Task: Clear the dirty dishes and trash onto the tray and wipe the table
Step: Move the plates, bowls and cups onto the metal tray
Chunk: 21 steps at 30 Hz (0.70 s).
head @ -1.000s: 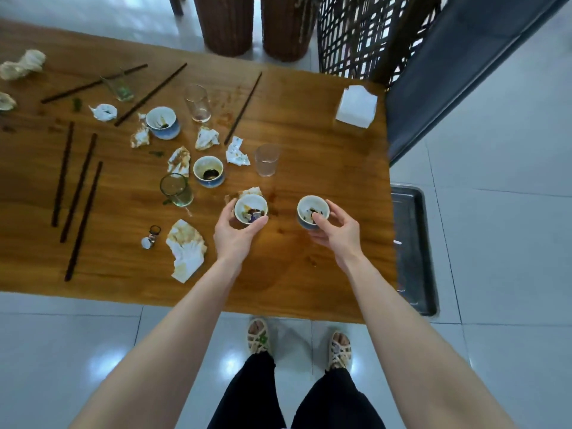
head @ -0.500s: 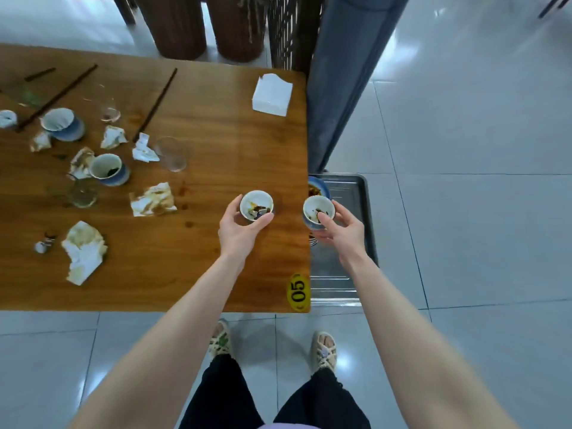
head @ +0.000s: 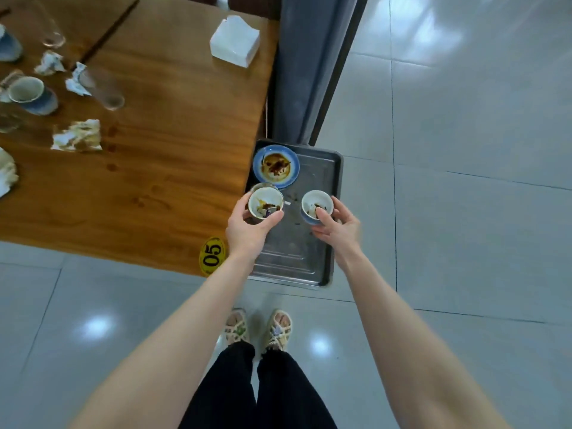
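My left hand grips a small dirty white cup with food scraps, held over the left side of a metal tray that lies low beside the table's right edge. My right hand grips a second small cup with a blue outside, also above the tray. A blue-rimmed saucer smeared with brown sauce lies at the tray's far end. On the wooden table remain another blue cup, glasses and crumpled dirty napkins.
A stack of clean white napkins sits at the table's far right corner. A dark chopstick lies near it. A yellow "05" tag marks the near corner. A grey upholstered seat stands behind the tray; glossy tiled floor lies to the right.
Both hands lifted the two cups off the table and carried them right, over the tray. The view swung right with them, bringing the saucer on the tray into sight.
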{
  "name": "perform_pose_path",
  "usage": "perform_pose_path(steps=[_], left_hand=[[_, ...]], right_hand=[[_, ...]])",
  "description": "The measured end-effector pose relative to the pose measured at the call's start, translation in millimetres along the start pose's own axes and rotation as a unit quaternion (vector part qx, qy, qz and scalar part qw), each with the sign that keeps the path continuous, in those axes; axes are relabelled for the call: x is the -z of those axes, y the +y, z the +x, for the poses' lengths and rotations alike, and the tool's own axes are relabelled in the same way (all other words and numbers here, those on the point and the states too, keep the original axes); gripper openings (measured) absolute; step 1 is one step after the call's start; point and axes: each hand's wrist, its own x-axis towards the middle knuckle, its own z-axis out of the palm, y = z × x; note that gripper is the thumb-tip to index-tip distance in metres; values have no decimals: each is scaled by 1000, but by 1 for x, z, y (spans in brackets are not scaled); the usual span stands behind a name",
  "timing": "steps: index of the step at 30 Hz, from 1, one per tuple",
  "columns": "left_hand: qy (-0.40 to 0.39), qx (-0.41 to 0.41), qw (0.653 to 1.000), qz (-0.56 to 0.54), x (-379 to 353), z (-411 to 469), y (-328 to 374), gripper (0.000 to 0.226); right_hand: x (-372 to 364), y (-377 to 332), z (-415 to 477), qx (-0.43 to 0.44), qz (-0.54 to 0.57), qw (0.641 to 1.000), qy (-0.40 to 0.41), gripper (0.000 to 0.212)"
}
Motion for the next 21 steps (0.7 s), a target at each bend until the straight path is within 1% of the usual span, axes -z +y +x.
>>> perform_pose_path(steps=[6,14,17,21], left_hand=[[16,14,1000,18,-22,-1,-42,59],[37,65,996,45,-31,38,-125,77],[39,65,994,73,-34,59,-163,78],[51,58,993,94,-37,82,-194,77]], right_hand=[[15,34,19,-23,-9,1000,5,54],[7,113,66,-40,-21,999,-2,52],[-2,153,90,-46,-14,999,-1,53],[-10,190,114,-46,-11,999,2,55]])
